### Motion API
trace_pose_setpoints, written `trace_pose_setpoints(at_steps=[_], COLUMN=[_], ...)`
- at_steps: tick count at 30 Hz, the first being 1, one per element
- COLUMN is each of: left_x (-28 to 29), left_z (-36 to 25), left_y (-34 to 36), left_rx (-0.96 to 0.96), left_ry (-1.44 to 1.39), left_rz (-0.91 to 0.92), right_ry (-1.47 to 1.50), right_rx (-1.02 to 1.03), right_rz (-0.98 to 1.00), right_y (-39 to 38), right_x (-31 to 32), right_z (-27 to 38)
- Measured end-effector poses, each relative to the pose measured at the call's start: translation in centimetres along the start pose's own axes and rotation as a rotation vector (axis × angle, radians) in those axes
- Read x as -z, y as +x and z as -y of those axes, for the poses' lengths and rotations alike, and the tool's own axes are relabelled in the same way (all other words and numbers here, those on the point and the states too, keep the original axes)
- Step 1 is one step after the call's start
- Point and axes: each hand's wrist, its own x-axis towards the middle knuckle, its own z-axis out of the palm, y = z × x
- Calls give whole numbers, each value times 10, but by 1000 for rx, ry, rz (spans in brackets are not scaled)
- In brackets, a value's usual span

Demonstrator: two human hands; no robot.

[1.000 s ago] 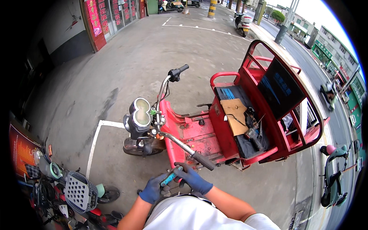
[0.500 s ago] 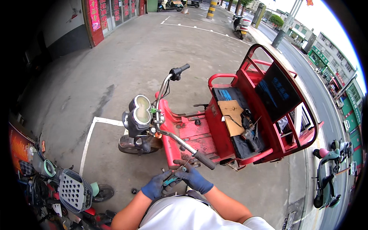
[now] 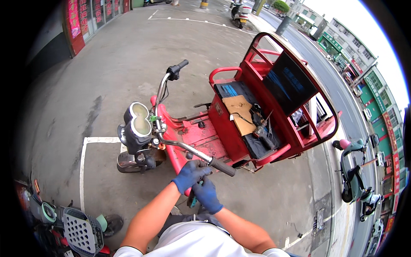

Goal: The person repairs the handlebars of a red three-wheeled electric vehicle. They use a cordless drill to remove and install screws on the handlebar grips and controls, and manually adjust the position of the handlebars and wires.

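Note:
My left hand [image 3: 191,174], in a blue glove with dark fingers, is closed just below the right handlebar grip [image 3: 223,166] of a red cargo tricycle [image 3: 229,133]. What its fingers pinch is too small to make out. My right hand [image 3: 207,195], gloved in blue too, is just below it, wrapped round teal-handled pliers [image 3: 192,199]. Their handles point down toward my body, while the jaws are hidden by my hands. The chrome handlebar [image 3: 188,147] runs up and left from the grip, past a twin-dial instrument cluster [image 3: 141,120].
On the tricycle's black seat lie a piece of cardboard [image 3: 238,113] and a power drill [image 3: 264,135]. An electric scooter with a grey basket [image 3: 82,231] stands at lower left. Another scooter [image 3: 353,175] is parked at the road's edge on the right.
My hands have risen to the handlebar grip, the left one now above the right. The teal-handled pliers are now in my right hand. The whole view has shifted, moving the tricycle leftward.

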Motion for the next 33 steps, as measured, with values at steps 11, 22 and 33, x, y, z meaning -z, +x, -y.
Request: trace_pose_setpoints(at_steps=[11,22,33], left_x=[13,9,-2], left_z=[9,19,28], left_y=[17,19,14], left_rx=[14,-120,-110], left_ry=[-91,164,59], left_rz=[74,-106,-220], right_ry=[-181,-232,-237], right_rx=[102,196,260], right_rz=[-76,15,115], right_y=[3,14,20], right_x=[-9,-7,4], right_z=[6,0,-13])
